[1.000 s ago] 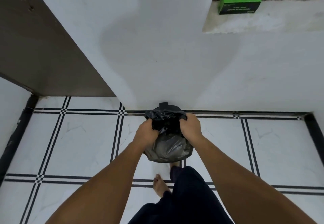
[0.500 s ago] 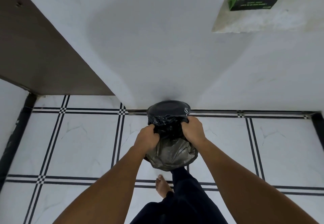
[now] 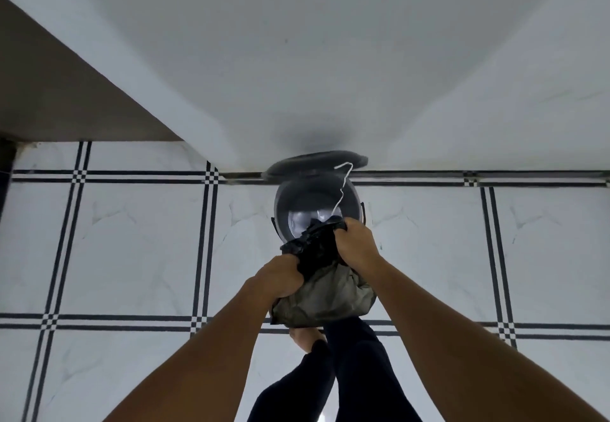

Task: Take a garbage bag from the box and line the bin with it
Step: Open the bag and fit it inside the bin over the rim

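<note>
The floor is white tile crossed by dark double lines, meeting a white wall at the far edge. The left hand is closed in a fist on the near-left side of the black garbage bag, gripping bunched plastic. The bag hangs crumpled between both hands, its lower part puffed out above a bare foot and dark trouser legs. The right hand is clenched on the bag's upper edge, right at the near rim of the bin. The round bin stands against the wall with its lid tipped up behind it, and a thin white wire crosses its opening.
</note>
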`<action>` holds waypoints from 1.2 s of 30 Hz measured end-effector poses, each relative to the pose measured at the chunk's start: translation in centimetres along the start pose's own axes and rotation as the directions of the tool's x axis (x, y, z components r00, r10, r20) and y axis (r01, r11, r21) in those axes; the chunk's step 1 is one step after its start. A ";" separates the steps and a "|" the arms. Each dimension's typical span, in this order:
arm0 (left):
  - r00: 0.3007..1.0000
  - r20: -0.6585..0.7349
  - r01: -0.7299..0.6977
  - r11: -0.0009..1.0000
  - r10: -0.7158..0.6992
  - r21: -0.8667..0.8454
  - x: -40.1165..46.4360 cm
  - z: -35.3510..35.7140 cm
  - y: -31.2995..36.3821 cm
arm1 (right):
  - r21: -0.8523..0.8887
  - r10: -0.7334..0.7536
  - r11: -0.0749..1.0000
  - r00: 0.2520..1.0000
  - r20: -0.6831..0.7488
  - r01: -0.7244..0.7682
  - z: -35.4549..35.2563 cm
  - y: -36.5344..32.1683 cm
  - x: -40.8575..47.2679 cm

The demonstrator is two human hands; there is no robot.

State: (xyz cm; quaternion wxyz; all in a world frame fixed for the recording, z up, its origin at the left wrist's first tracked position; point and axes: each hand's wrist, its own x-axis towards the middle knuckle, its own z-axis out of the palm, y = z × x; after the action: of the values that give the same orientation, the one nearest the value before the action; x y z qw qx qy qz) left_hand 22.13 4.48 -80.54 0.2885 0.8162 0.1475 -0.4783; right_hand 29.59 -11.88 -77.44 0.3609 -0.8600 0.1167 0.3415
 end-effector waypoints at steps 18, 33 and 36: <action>0.857 -0.515 -0.117 0.979 0.014 -0.169 10.4 3.3 -3.3 | 0.238 0.052 0.971 0.990 -0.131 -0.020 5.1 7.4 10.2; 0.819 -0.573 -0.112 0.988 0.033 -0.104 17.3 5.8 -6.7 | -0.018 0.015 1.000 0.942 -0.336 -0.022 7.8 14.5 14.8; 0.829 -0.556 -0.065 0.998 0.050 -0.007 17.9 6.9 -8.2 | -0.037 0.122 0.989 0.924 -0.363 -0.145 8.0 15.9 15.8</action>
State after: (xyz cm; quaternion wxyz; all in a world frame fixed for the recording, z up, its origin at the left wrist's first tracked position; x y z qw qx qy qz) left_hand 22.05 6.10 -101.31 0.2578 0.9203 0.2065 -0.2098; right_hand 30.11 -16.91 -100.70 0.2820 -0.9089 0.2281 0.2059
